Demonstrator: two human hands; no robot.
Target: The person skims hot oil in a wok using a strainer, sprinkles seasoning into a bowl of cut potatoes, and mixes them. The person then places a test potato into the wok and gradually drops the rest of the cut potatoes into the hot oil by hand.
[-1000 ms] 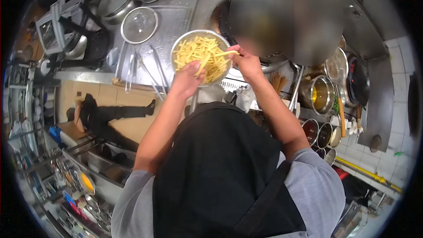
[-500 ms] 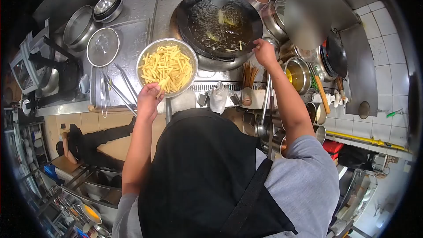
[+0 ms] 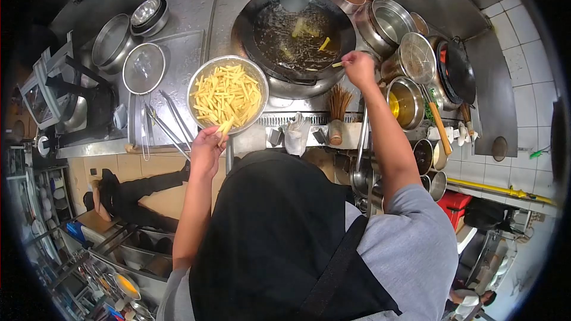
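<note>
Raw potato fries (image 3: 227,92) fill a round metal bowl (image 3: 264,86) with a handle, left of the wok. At the bowl's near rim, my left hand (image 3: 205,150) is closed on a few fries (image 3: 226,128). My right hand (image 3: 358,69) pinches a single fry (image 3: 338,64) above the right rim of the black wok (image 3: 242,27). Bubbling dark oil (image 3: 279,30) stands in the wok, with some pale fry pieces (image 3: 324,43) in it.
Left of the bowl lie a mesh strainer (image 3: 144,69), tongs (image 3: 166,128) and stacked metal bowls (image 3: 148,15). To the right stand a pot (image 3: 407,104) of yellow oil and a skimmer (image 3: 418,56). A bamboo brush (image 3: 337,116) stands before the wok. Other people (image 3: 134,193) are lower down.
A fry now shows between my right fingertips. A yellow fry piece has appeared near the wok's middle right. The whole view has shifted slightly; my left hand stays at the bowl's near rim.
</note>
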